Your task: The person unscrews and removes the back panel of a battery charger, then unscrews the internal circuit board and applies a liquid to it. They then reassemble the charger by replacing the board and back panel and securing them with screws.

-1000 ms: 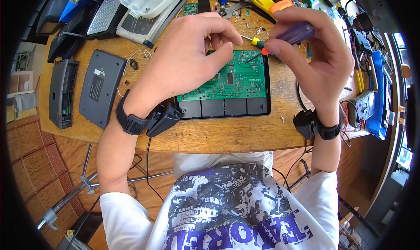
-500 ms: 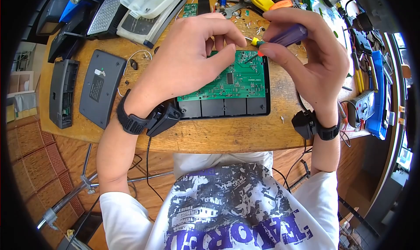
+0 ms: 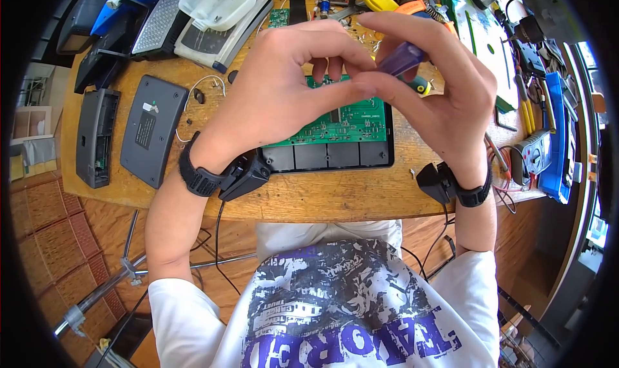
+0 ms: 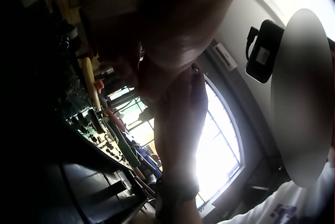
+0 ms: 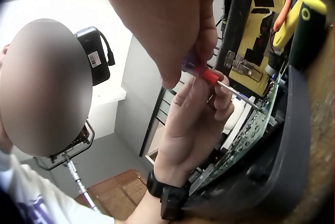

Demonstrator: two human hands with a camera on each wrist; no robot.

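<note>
My right hand (image 3: 451, 84) grips the purple handle of a screwdriver (image 3: 403, 57), tilted with its shaft down toward the board. In the right wrist view, the screwdriver's red collar (image 5: 211, 77) sits at the fingertips of my left hand (image 3: 277, 87), its thumb and fingers pinching around it. The thin metal tip reaches the surface of a green circuit board (image 3: 361, 126), its far part covered by my hands in the head view. This board lies in a black plastic housing (image 3: 358, 155). Behind my right thumb shows a green and yellow handle (image 3: 420, 85).
At the left lie a dark grey cover (image 3: 151, 136) and a narrow black casing (image 3: 97, 139). A white plastic tray (image 3: 216, 4) sits on a device at the back left. To the right are a multimeter (image 3: 534, 154) and a blue bin (image 3: 558, 139). Tools and scraps crowd the back.
My right hand has moved left with the screwdriver until its fingertips meet those of my left hand, which now pinches near the collar. The view has shifted slightly.
</note>
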